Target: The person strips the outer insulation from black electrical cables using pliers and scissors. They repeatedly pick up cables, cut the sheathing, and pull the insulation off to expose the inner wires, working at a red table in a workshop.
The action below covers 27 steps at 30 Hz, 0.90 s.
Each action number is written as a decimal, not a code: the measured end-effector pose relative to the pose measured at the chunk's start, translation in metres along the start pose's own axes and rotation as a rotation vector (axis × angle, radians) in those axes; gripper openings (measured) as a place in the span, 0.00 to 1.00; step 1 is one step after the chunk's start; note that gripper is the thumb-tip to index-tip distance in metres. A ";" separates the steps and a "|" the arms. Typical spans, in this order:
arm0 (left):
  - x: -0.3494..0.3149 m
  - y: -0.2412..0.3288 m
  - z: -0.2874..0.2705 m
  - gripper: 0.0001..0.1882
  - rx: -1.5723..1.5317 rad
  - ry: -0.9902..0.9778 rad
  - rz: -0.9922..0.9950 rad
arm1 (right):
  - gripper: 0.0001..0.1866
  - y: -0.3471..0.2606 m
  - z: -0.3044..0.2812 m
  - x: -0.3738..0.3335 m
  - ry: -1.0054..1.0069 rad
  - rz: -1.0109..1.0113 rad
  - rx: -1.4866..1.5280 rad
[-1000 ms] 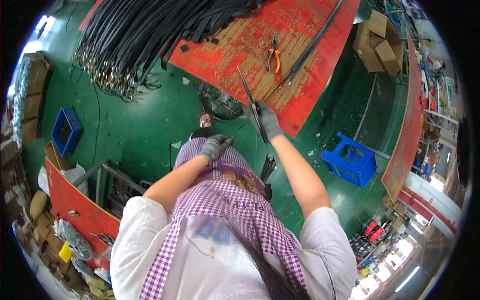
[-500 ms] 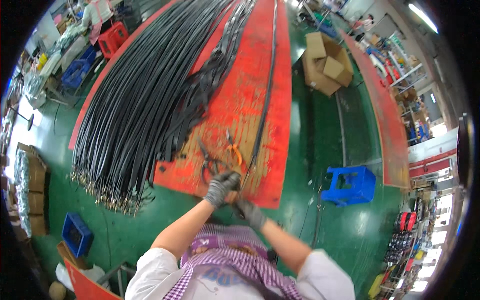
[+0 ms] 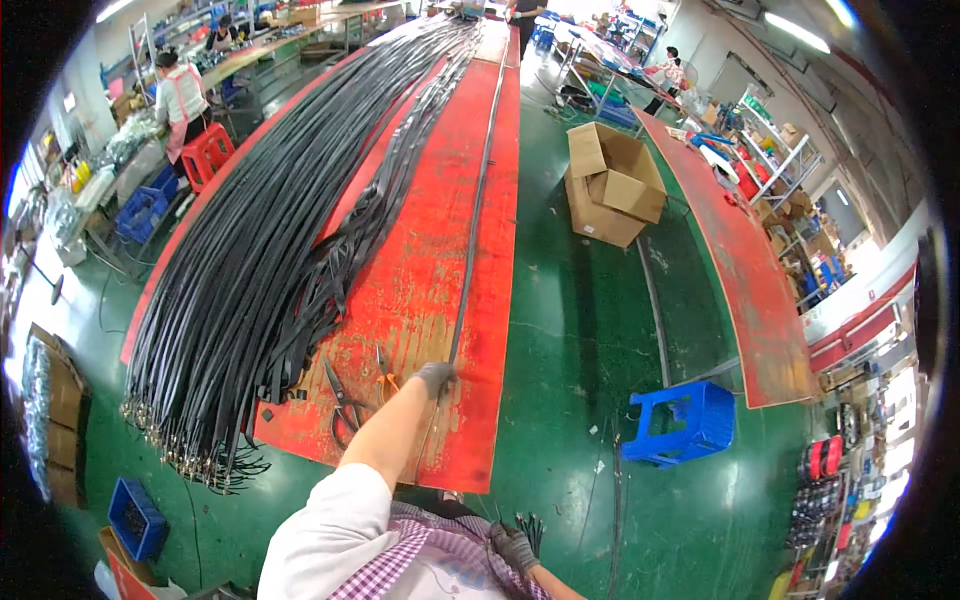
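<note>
Head view: left hand, nearer, clasps black strap running far along counter; right hand apart, grip unclear.

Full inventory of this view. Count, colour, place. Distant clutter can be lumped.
Floor: 1, green, throughout
Red worktable: 1, red, worn, centre
Strip heap: many, black, worktable's left
Lone strip: count unclear, black, along worktable's right
Scissors: 1, dark, near end
Pliers: 1, orange handles, right of scissors
Cardboard box: 1, brown, open, floor right
Blue stool: 1, blue, floor right
Side table: 1, red, far right
Blue crate: 1, blue, lower left
Red stool: 1, red, upper left
Co-workers: at least 4, mixed clothing, background
Background clutter: uncountable, mixed, edges
Left hand: 1, grey glove, at lone strip, grip unclear
Right hand: 1, grey glove, lower edge
</note>
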<state>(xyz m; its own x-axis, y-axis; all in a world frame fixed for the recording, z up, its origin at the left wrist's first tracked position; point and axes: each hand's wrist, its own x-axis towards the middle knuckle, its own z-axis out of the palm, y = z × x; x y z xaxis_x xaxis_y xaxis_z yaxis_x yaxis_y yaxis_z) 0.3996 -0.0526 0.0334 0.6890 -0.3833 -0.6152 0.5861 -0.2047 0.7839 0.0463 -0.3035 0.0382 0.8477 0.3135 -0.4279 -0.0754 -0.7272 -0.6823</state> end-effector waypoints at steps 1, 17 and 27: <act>-0.015 0.002 -0.004 0.09 -0.933 -0.008 -0.109 | 0.20 0.004 -0.005 0.005 0.036 -0.047 -0.100; -0.421 0.261 -0.111 0.08 -0.981 -0.351 0.713 | 0.18 -0.108 -0.023 0.055 0.209 -0.593 -0.293; -0.544 0.132 -0.161 0.07 -0.786 0.144 0.554 | 0.20 -0.146 0.064 0.054 0.264 -0.464 -0.052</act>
<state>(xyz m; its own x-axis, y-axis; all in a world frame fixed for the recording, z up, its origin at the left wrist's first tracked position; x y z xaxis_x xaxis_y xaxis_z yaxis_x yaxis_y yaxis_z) 0.1707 0.2734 0.4586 0.9680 -0.1192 -0.2209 0.2442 0.6514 0.7184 0.0691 -0.1413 0.0771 0.8892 0.4504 0.0799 0.3594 -0.5798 -0.7312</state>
